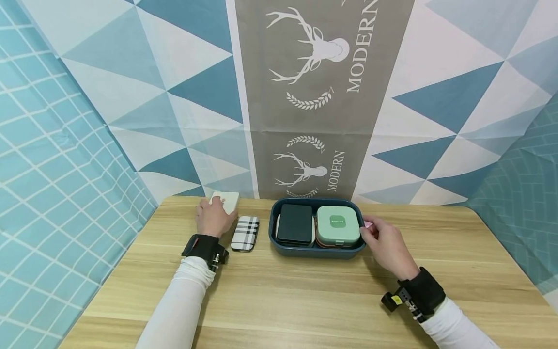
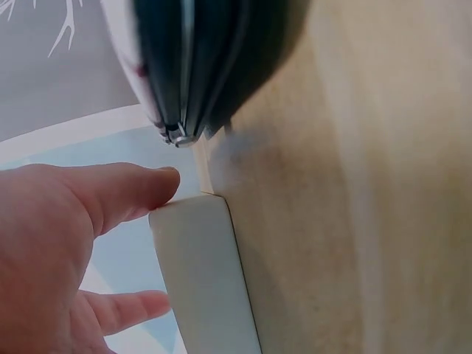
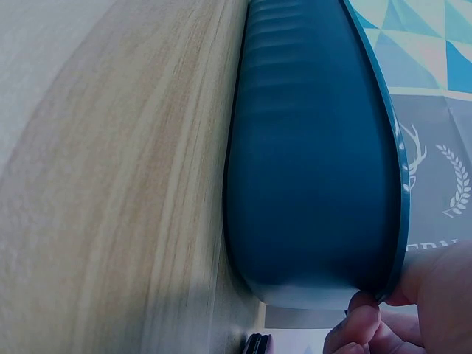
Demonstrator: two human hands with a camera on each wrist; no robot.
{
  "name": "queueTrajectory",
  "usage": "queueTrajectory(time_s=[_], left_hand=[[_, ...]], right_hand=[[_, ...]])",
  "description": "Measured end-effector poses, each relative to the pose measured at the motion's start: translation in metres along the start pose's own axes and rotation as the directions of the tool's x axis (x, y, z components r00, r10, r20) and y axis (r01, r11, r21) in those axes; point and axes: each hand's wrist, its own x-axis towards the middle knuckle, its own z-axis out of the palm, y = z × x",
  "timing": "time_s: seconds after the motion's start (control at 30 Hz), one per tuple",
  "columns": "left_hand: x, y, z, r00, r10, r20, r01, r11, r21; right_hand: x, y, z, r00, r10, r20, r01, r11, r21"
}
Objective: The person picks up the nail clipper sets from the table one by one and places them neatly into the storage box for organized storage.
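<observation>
My left hand (image 1: 214,218) grips a small white box (image 1: 227,199) at the back left of the table. In the left wrist view its thumb lies on one end of the white box (image 2: 203,265), a fingertip at the side. A flat plaid case (image 1: 245,233) lies just right of this hand. My right hand (image 1: 387,245) pinches the right end rim of a dark blue bin (image 1: 292,250); the right wrist view shows thumb and fingers at the rim of the blue bin (image 3: 317,162). Inside sit a black box (image 1: 295,223) and a mint-green case (image 1: 337,224), with other flat things partly hidden beneath.
A small pinkish thing (image 1: 368,224) shows beside the right fingers, mostly hidden. The wooden table (image 1: 279,300) ends at a patterned cloth backdrop (image 1: 305,116) behind the bin. Blue checked cloth (image 1: 65,169) hangs along the left side.
</observation>
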Motion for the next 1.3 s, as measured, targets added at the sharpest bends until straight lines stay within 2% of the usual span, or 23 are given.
queueTrajectory(time_s=[0.57,1.3], left_hand=[[0.0016,-0.0021,0.0032,0.999,-0.005,0.037,0.005,1.000,-0.003],[0.0064,-0.0050,0.0007,1.000,-0.004,0.030,0.004,1.000,-0.018]], right_hand=[[0.0004,0.0036,0.0005,1.000,-0.008,0.007,0.008,1.000,-0.007],[0.0028,0.0040,0.0010,1.000,-0.015,0.007,0.015,1.000,-0.007]])
